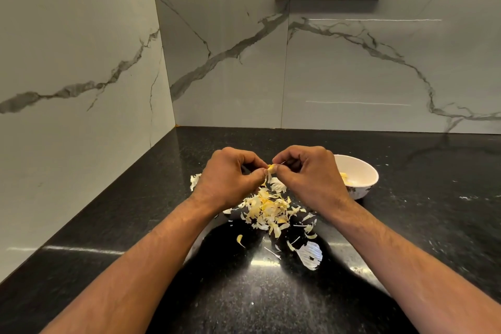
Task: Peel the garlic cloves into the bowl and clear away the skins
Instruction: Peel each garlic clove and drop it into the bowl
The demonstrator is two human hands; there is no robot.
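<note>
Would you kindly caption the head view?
Both hands peel a garlic clove above loose skins, bowl alongside.

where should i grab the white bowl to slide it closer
Pinch the bowl by its right rim, coming from the right: it stands upright and open, that edge is bare, and the right hand hides its left side.

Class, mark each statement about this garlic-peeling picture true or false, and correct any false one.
1. Both hands, the left hand and the right hand, pinch one garlic clove. True.
2. The bowl stands beside the left hand. False: it stands by the right hand.
3. The skins lie piled on the dark counter. True.
4. The bowl is black. False: it is white.
</note>
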